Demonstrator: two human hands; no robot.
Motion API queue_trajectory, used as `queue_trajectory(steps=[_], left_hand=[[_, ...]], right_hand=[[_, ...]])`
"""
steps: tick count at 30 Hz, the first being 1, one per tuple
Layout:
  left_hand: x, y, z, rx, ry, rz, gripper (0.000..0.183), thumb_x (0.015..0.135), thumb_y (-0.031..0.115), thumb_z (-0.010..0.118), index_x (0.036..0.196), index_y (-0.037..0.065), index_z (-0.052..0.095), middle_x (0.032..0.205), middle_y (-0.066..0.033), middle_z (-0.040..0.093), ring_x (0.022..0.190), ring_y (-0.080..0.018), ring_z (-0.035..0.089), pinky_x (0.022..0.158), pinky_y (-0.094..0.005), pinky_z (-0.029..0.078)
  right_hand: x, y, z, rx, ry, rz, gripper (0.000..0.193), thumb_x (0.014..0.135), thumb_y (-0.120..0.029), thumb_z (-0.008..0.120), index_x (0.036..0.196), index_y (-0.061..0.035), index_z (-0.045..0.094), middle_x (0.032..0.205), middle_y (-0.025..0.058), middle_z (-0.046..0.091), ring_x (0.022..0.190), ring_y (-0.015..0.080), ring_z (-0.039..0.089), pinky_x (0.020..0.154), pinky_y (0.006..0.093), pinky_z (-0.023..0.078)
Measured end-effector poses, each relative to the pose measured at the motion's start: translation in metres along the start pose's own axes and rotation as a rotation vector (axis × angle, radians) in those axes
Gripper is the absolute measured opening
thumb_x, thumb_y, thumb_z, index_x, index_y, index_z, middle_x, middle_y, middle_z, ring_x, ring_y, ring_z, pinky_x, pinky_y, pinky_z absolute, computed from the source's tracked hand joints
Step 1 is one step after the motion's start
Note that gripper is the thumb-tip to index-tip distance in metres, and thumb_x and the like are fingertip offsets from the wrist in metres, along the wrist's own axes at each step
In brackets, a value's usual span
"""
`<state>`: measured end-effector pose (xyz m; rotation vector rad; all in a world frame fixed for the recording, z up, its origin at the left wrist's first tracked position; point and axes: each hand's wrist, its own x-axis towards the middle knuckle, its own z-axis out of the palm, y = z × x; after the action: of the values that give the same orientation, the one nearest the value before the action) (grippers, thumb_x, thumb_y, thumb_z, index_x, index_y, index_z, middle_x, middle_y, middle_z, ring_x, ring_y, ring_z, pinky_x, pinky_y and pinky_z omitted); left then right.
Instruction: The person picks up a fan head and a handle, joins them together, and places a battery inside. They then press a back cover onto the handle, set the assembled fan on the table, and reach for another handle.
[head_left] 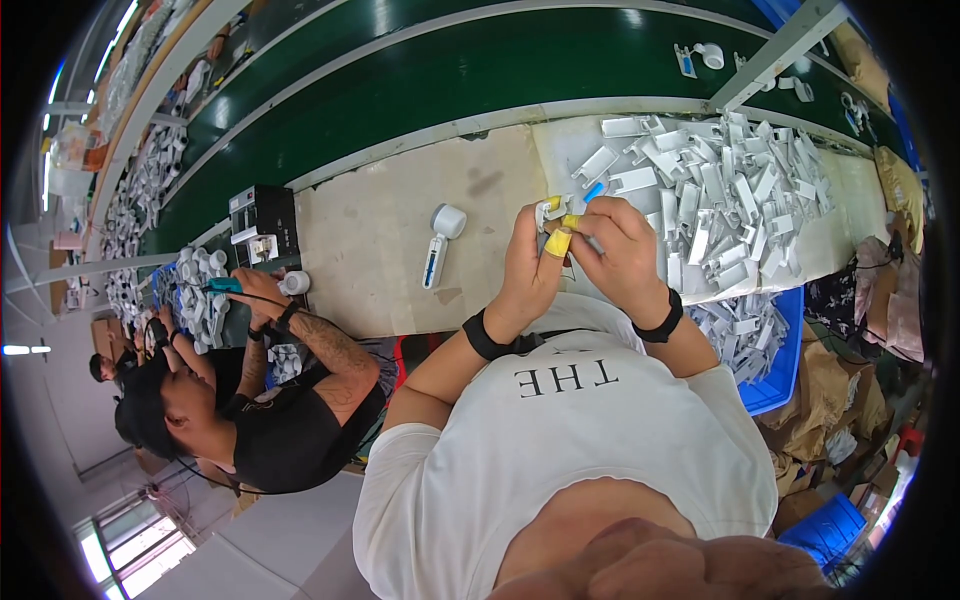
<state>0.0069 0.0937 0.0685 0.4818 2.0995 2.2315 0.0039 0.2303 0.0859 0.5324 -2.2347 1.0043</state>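
My left hand point(528, 268) is closed, pinching a small white plastic part point(546, 212) in front of my chest. My right hand point(618, 250) is closed on the same part from the other side, its fingers partly covering it. Yellow tape wraps some of the fingertips. A small blue piece point(594, 192) shows just beyond the right fingers; whether it belongs to the held part I cannot tell. To the left of my hands, a white handheld device point(434, 260) with a round head lies on the worktable point(370, 230).
A heap of white plastic housings point(720, 200) covers the table's right side. Below it stands a blue bin point(785, 370) of similar parts. Beyond the table runs a green conveyor point(420, 85). At left, a co-worker point(290, 400) holds a teal tool point(224, 285) near a black box point(264, 222).
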Motion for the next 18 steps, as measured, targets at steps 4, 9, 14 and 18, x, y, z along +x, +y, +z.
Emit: queue_trajectory(steps=[4, 9, 14, 18], left_hand=[[0.0, 0.003, 0.001, 0.019, 0.004, -0.003, 0.026, 0.091, 0.014, 0.043, 0.114, 0.001, 0.039, 0.088, -0.0047, 0.05, 0.067, -0.0074, 0.048, 0.056, -0.0208, 0.043], [-0.001, 0.004, 0.002, 0.125, 0.031, 0.029, 0.022, 0.091, 0.011, 0.043, 0.11, 0.0, 0.043, 0.082, -0.0051, 0.052, 0.062, -0.0072, 0.048, 0.054, -0.0206, 0.043], [0.002, 0.001, -0.003, -0.136, -0.005, -0.089, 0.023, 0.093, 0.016, 0.042, 0.11, 0.0, 0.044, 0.085, -0.0081, 0.056, 0.059, -0.0096, 0.053, 0.053, -0.0221, 0.045], [0.002, 0.0, -0.013, -0.575, -0.034, -0.328, 0.03, 0.094, 0.025, 0.037, 0.11, 0.001, 0.044, 0.091, -0.0109, 0.058, 0.061, -0.015, 0.057, 0.054, -0.0255, 0.049]], right_hand=[[0.001, -0.001, 0.0, -0.019, 0.019, -0.012, 0.021, 0.06, -0.002, 0.068, 0.077, -0.006, 0.058, 0.084, 0.0054, 0.056, 0.062, 0.0207, 0.055, 0.053, 0.0294, 0.045], [0.002, -0.014, -0.007, -0.103, -0.045, 0.033, 0.02, 0.062, -0.002, 0.069, 0.078, -0.0061, 0.057, 0.086, 0.0071, 0.056, 0.063, 0.0225, 0.056, 0.053, 0.0297, 0.045], [0.005, -0.008, -0.007, 0.015, -0.128, 0.135, 0.028, 0.063, -0.005, 0.069, 0.087, -0.0074, 0.056, 0.094, 0.0069, 0.054, 0.071, 0.0232, 0.056, 0.059, 0.0308, 0.046], [0.004, 0.018, -0.017, 0.336, -0.327, 0.231, 0.057, 0.063, -0.009, 0.073, 0.114, -0.0068, 0.048, 0.114, 0.0099, 0.049, 0.105, 0.0231, 0.048, 0.09, 0.033, 0.037]])
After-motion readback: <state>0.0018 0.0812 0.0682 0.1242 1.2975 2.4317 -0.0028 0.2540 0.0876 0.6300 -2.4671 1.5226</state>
